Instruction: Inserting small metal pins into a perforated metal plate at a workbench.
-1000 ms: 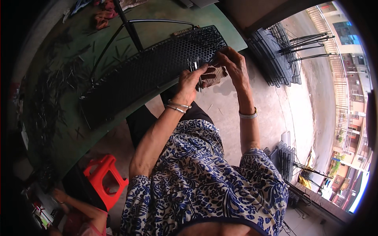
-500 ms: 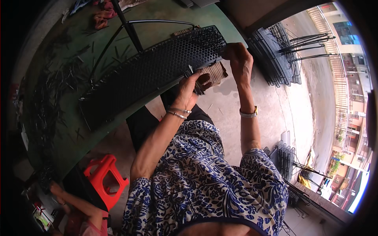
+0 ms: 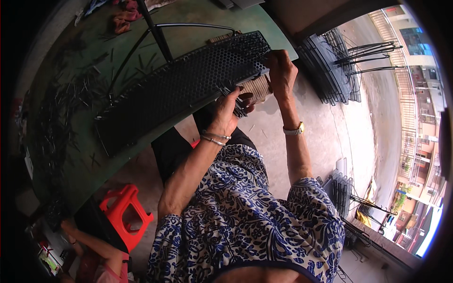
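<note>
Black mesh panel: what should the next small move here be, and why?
Probably a careful press by the right hand at the right end of the panel: it is curled there, though any grip is hidden. Fetching can wait, since the left hand already holds thin strips beside the panel's near edge.

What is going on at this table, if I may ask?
A person is bent to a black perforated panel at a green table. Their left grip holds a bunch of thin dark strips; their right grip is at the panel's right end, its fingertips hard to make out. A co-worker's arm shows lower left.
</note>
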Action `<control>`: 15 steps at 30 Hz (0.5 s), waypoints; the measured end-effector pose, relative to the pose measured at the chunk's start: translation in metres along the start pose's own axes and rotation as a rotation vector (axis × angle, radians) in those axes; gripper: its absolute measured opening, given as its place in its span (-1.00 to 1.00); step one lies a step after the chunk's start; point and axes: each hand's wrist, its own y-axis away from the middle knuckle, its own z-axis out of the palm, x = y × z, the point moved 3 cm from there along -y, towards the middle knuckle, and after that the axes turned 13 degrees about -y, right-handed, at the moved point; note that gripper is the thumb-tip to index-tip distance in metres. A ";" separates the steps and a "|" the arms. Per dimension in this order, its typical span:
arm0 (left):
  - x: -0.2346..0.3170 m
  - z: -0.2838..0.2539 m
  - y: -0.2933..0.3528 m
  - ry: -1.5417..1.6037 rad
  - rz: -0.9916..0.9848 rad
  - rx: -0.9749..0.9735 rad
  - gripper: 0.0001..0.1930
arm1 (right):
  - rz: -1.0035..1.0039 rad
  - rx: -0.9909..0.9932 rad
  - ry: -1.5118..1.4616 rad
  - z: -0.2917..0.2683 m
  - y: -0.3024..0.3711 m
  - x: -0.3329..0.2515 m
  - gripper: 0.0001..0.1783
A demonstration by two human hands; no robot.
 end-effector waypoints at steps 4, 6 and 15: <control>0.002 0.001 0.002 0.005 -0.017 -0.013 -0.80 | 0.092 -0.051 -0.033 0.001 0.000 -0.002 -0.88; 0.005 0.001 0.004 -0.025 -0.015 -0.004 -0.80 | 0.072 -0.054 -0.005 0.000 0.000 -0.006 -0.88; 0.012 0.017 0.015 -0.051 -0.039 -0.035 -0.75 | -0.050 -0.146 0.419 0.010 0.003 0.000 -0.85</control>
